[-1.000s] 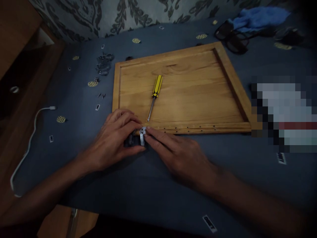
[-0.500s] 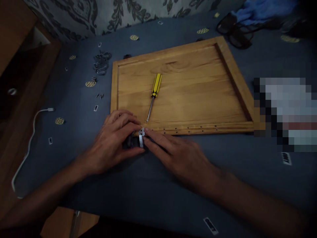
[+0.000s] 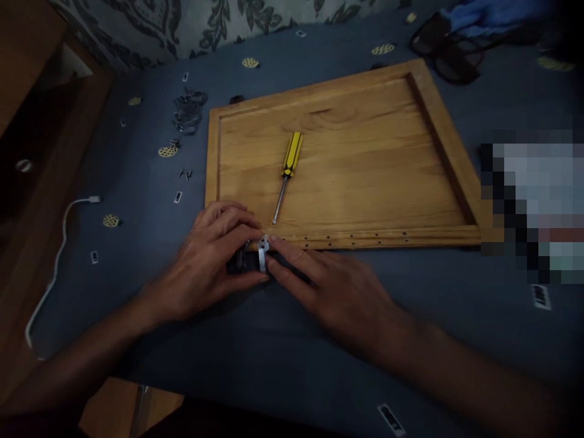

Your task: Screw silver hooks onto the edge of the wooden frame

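A shiny curved metal hook (image 3: pixel 263 253) with screw holes in its flat top stands against the front edge of a framed wooden board (image 3: pixel 356 152). My left hand (image 3: pixel 214 255) is curled around this spot, index finger near the hook's top and thumb below. Just left of it, partly hidden under my left fingers, is a second metal hook (image 3: pixel 243 255). From the right, my right hand (image 3: pixel 328 280) pinches at the hook with its index fingertip and thumb. A yellow-and-black screwdriver (image 3: pixel 291 157) rests on the board, its tip pointing toward my hands.
Several metal hooks (image 3: pixel 188 111) lie piled left of the board, with loose screws (image 3: pixel 185 174) nearby. A white cable (image 3: pixel 64 243) runs along the left side. Sunglasses (image 3: pixel 449 55) and a blue cloth (image 3: pixel 497 17) lie at the back right. Small holes line the board's front rail.
The view has shifted slightly, moving the board a little to the right. My right index finger and thumb have spread slightly apart; both hands stay at the same hook.
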The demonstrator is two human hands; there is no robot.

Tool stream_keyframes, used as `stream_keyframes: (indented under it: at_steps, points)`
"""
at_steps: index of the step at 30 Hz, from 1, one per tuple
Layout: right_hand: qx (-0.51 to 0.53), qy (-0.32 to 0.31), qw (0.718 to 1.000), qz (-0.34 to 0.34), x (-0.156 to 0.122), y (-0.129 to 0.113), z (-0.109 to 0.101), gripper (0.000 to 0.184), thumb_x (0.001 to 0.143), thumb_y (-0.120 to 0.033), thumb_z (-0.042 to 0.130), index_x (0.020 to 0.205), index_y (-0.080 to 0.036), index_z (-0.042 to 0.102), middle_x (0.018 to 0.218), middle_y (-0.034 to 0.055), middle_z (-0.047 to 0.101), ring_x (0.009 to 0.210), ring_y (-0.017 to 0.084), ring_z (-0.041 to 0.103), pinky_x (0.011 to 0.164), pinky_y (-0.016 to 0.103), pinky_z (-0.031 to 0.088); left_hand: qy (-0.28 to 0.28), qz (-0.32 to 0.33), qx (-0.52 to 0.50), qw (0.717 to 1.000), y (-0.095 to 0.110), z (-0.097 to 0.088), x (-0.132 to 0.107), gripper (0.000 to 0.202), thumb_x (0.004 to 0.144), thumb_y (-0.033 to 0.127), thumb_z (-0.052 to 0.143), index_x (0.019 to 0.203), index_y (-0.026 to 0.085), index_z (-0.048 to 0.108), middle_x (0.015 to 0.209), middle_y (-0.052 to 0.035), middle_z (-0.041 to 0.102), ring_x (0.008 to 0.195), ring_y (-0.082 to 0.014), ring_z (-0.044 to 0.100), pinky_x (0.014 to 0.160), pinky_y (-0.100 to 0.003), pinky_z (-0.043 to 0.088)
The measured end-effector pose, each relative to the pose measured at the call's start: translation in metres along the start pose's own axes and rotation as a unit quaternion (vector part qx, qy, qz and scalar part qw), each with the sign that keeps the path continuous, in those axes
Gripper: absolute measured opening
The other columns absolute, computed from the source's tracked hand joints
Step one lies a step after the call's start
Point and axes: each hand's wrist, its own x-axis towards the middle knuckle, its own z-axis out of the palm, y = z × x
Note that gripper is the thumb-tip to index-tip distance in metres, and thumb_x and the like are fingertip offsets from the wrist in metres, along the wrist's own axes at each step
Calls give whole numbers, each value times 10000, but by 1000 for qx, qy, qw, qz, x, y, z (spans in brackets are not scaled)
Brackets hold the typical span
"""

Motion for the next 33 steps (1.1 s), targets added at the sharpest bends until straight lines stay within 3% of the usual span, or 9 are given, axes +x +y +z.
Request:
stream_keyframes:
  at_steps: [16,23,33]
  points:
    - [26,-44,999,17,-2,-3,-2,367,1014,-89,486,1340,-115,654,1434,207,641,918,226,756,711,343,632,2,4,-4,1000,1,-1,1,310,940,415,724,1146,193,662,1188,-96,675,1230,-278,550,1066,-461,491]
    - [-11,-16,1000,11,-1,-3,-4,433,1046,-71,321,1303,-116,666,1358,176,700,882,200,758,680,316,614,2,2,-8,1000,1,0,0,296,949,418,712,1141,204,646,1203,-90,660,1253,-278,541,1079,-469,483]
    - [12,-14,1000,16,-3,-3,-5,402,1009,-43,423,1320,-116,668,1410,175,668,896,199,739,697,321,615,3,0,-12,1000,-2,2,-2,324,910,388,767,1135,183,654,1218,-91,660,1264,-280,538,1097,-483,465]
